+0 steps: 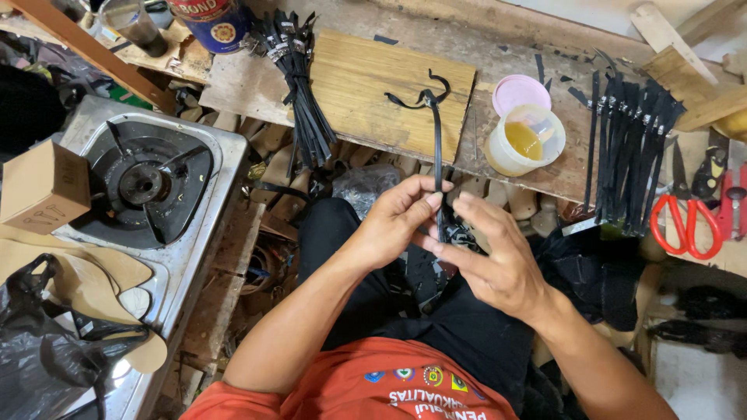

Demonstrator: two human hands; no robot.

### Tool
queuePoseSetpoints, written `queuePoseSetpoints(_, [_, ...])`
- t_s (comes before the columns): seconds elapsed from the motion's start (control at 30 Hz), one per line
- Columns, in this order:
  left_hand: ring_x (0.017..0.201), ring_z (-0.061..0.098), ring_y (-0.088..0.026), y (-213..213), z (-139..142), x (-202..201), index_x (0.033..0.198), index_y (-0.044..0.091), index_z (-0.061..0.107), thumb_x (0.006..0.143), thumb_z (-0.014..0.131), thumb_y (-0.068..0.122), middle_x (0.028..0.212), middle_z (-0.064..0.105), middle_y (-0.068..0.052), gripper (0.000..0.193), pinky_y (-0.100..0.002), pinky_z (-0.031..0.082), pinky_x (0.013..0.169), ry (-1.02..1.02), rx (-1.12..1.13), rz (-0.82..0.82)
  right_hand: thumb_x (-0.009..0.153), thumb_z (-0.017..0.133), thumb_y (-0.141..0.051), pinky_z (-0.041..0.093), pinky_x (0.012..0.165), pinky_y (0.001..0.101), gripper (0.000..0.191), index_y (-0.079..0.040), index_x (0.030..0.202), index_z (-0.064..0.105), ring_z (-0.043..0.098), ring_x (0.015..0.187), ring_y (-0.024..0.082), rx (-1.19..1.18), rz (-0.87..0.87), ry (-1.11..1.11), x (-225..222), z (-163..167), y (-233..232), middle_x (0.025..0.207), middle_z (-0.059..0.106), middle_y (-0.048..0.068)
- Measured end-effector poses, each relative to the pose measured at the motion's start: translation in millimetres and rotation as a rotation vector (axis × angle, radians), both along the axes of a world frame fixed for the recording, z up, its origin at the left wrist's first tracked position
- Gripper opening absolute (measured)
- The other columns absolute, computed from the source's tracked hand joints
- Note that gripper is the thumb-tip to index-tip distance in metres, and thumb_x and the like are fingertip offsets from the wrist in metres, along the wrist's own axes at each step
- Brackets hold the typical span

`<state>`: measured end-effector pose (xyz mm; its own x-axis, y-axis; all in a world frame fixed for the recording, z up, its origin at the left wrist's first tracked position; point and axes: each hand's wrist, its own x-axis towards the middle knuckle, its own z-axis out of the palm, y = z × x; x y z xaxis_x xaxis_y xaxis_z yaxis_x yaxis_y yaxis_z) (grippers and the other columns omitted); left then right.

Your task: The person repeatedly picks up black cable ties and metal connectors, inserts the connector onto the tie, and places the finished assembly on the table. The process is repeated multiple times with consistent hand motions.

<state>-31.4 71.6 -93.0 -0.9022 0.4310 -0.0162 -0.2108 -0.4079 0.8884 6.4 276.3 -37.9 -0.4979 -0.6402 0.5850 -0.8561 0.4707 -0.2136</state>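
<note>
The left hand [397,222] and right hand [494,260] both pinch one thin black strap [436,144] tight, holding it upright above the lap so fingers can work its lower end.

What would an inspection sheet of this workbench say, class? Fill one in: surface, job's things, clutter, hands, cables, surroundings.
Surface: worn wooden bench with a lighter wooden board on it.
Job's things: one black strap held upright, its top ends curling over the board.
Clutter: two bundles of black straps, open glue tub, pink lid, red-handled scissors, tin can.
Hands: left hand and right hand both in a pinching grip on the strap.
Cables: nothing seen.
Surroundings: gas stove, cardboard box, black plastic bag.
</note>
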Motion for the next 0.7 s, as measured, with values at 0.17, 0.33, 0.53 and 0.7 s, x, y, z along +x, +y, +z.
queuePoseSetpoints(0.17, [0.072, 0.063, -0.01, -5.1, -2.0, -0.4, 0.128, 0.007, 0.057, 0.106, 0.053, 0.019, 0.093, 0.058, -0.002, 0.025, -0.03, 0.062, 0.061, -0.07, 0.082, -0.016, 0.074, 0.082, 0.001, 0.048, 0.11, 0.0509, 0.046, -0.017, 0.116, 0.076, 0.054, 0.134, 0.04, 0.013, 0.023, 0.071, 4.1, 0.0, -0.6, 0.142, 0.05, 0.013])
queuePoseSetpoints(0.33, [0.074, 0.063, -0.01, -9.5, -3.4, -1.6, 0.128, 0.007, 0.058, 0.107, 0.052, 0.02, 0.091, 0.059, -0.001, 0.025, -0.029, 0.061, 0.061, -0.021, 0.031, 0.011, 0.08, 0.08, 0.007, 0.05, 0.111, 0.0478, 0.042, -0.017, 0.113, 0.075, 0.056, 0.135, 0.036, -0.062, 0.008, 0.062, 5.5, 3.3, -0.6, 0.142, 0.053, 0.011])
queuePoseSetpoints(0.53, [0.077, 0.062, -0.008, -3.6, -4.2, 4.3, 0.132, 0.004, 0.058, 0.108, 0.053, 0.021, 0.094, 0.061, -0.001, 0.03, -0.026, 0.06, 0.067, 0.073, -0.024, -0.038, 0.076, 0.076, 0.004, 0.048, 0.109, 0.0522, 0.048, -0.013, 0.121, 0.074, 0.053, 0.134, 0.042, 0.065, -0.149, 0.108, -2.1, 8.1, -5.1, 0.144, 0.05, 0.018])
queuePoseSetpoints(0.7, [0.078, 0.063, -0.009, -5.5, -3.9, 4.9, 0.131, 0.003, 0.059, 0.107, 0.053, 0.02, 0.095, 0.062, -0.001, 0.03, -0.026, 0.06, 0.066, 0.03, -0.034, -0.004, 0.085, 0.071, 0.008, 0.048, 0.11, 0.0535, 0.045, -0.018, 0.122, 0.075, 0.053, 0.135, 0.037, 0.183, -0.156, 0.251, -1.4, 7.1, -9.2, 0.143, 0.052, 0.012])
